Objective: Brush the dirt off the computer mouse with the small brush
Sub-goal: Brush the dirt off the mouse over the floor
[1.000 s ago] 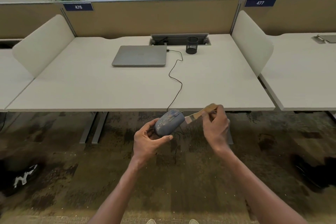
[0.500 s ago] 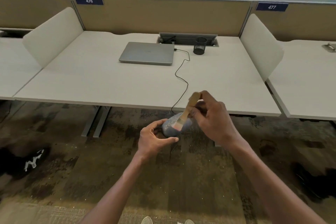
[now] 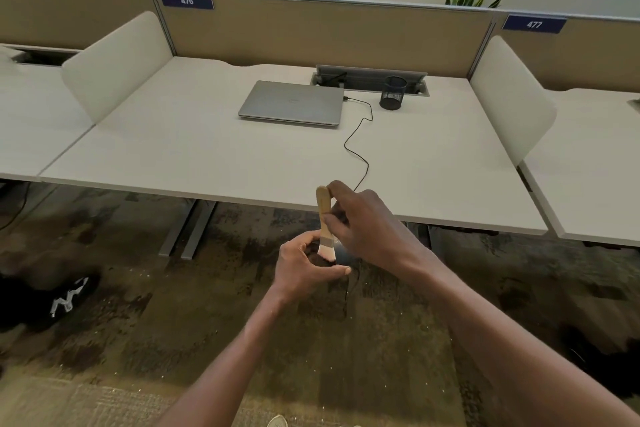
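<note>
My left hand [image 3: 304,267] grips the computer mouse [image 3: 341,255] in the air over the carpet, just in front of the desk's front edge. Most of the mouse is hidden by my fingers and the brush; only a dark sliver shows. My right hand [image 3: 363,225] holds the small brush [image 3: 325,218] by its wooden handle, nearly upright. Its pale bristles point down and touch the mouse. A thin black cable [image 3: 360,142] runs from the mouse up over the desk to the laptop.
The white desk [image 3: 173,156] carries a closed grey laptop [image 3: 292,102] and a black mesh pen cup [image 3: 393,92] near the back. White side dividers [image 3: 117,62] flank it. Desk legs [image 3: 188,229] stand left of my hands. Dark patterned carpet lies below.
The brush has swung from lying sideways to standing nearly upright, and its bristles have moved down onto the mouse. The mouse has turned in my left hand and is now mostly hidden.
</note>
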Motion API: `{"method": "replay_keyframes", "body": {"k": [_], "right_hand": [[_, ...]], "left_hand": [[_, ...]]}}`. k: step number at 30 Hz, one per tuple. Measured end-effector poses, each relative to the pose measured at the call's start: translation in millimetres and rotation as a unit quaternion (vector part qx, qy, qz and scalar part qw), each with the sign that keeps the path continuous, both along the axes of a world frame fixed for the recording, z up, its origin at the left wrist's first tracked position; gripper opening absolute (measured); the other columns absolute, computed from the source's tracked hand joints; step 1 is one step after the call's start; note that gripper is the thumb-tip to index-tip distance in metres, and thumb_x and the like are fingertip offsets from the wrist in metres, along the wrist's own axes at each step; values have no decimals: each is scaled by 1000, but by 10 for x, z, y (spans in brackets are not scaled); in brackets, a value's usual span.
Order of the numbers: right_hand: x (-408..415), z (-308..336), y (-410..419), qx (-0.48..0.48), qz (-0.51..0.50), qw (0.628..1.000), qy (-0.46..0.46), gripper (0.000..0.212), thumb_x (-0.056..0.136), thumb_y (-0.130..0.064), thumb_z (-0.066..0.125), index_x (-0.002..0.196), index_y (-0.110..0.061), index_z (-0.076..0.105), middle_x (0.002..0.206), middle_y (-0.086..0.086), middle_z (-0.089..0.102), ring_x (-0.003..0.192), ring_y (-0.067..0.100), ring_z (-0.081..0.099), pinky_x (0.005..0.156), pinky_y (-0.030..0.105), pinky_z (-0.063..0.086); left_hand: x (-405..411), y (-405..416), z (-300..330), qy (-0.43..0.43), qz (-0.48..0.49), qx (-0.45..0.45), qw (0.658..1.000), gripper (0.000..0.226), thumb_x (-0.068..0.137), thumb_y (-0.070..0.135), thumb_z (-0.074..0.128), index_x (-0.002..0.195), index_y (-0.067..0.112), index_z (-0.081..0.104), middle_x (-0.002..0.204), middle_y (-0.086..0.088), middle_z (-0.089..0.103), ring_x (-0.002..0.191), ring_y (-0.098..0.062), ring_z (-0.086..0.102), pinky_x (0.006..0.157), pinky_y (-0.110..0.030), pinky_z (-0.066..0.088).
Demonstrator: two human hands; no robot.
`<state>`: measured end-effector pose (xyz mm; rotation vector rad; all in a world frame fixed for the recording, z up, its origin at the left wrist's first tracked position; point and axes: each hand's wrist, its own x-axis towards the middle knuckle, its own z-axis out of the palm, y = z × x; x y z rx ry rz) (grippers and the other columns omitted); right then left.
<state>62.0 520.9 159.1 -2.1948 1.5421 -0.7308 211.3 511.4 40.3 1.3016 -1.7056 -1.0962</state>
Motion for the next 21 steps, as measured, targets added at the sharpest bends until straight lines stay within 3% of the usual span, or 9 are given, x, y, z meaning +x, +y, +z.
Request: {"method": "replay_keyframes", "body": {"k": [5, 10, 12, 18, 21], "right_hand": [[37, 16, -88, -41, -24, 999, -12, 16, 100, -15, 61, 113, -9, 52, 88, 13, 76, 74, 29, 73, 67, 47, 61], [131, 29, -146, -21, 4, 1000, -11, 20, 98, -15, 65, 115, -7, 56, 88, 12, 76, 70, 25, 71, 65, 38, 61], [154, 23, -182, -13, 4, 1000, 6, 21, 99, -14, 63, 117, -7, 56, 86, 13, 75, 68, 27, 70, 65, 42, 59], [112, 75, -313, -31, -29, 999, 18, 11, 99, -14, 59, 106, -7, 53, 79, 12, 73, 67, 31, 67, 64, 48, 57], [162, 94, -340, -31, -20, 999, 3, 10, 98, -13, 61, 101, -10, 52, 77, 12, 72, 64, 30, 67, 61, 45, 57]], "left_hand": [[57, -47, -14, -19, 4, -8, 1000, 48, 62, 32, 96, 101, 18, 70, 96, 1, 73, 88, -11, 71, 75, -21, 60], [78, -87, -15, -37, 12, -6, 999, 45, 61, 33, 96, 92, 30, 63, 83, 11, 68, 73, -3, 67, 62, -10, 51], [81, -107, -9, -33, 11, -11, 999, 45, 61, 32, 96, 91, 33, 62, 83, 11, 69, 73, -1, 67, 62, -9, 51], [113, -151, -46, -22, 13, -14, 1000, 61, 57, 33, 97, 110, 21, 70, 103, 5, 73, 96, -8, 71, 81, -26, 62], [112, -171, -51, -34, 19, -12, 999, 52, 57, 36, 97, 98, 26, 67, 94, 6, 72, 87, -8, 70, 75, -25, 62]]}}
